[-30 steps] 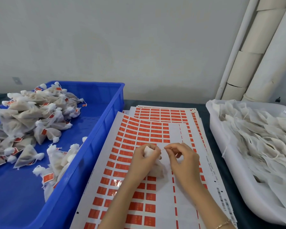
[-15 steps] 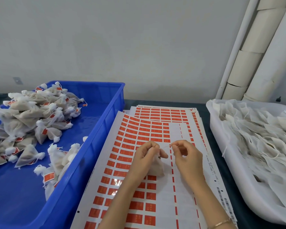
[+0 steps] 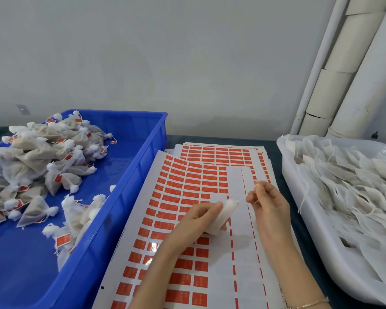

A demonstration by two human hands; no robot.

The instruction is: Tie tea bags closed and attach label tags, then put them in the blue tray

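My left hand (image 3: 198, 221) grips a white tea bag (image 3: 223, 216) above the sheet of orange label stickers (image 3: 176, 197). A thin white string (image 3: 246, 195) runs up and to the right from the bag's gathered top, and my right hand (image 3: 267, 204) pinches it taut. The blue tray (image 3: 129, 186) on the left holds a heap of several tied tea bags with orange tags (image 3: 36, 161). Part of the held bag is hidden under my left fingers.
A white tub (image 3: 299, 210) on the right is full of untied white tea bags (image 3: 348, 186). More label sheets (image 3: 221, 152) lie stacked behind the top one. White pipes (image 3: 334, 81) stand against the wall at the back right.
My right hand has moved up and to the right, drawing the string out from the bag. My left hand has turned the bag so its top points right.
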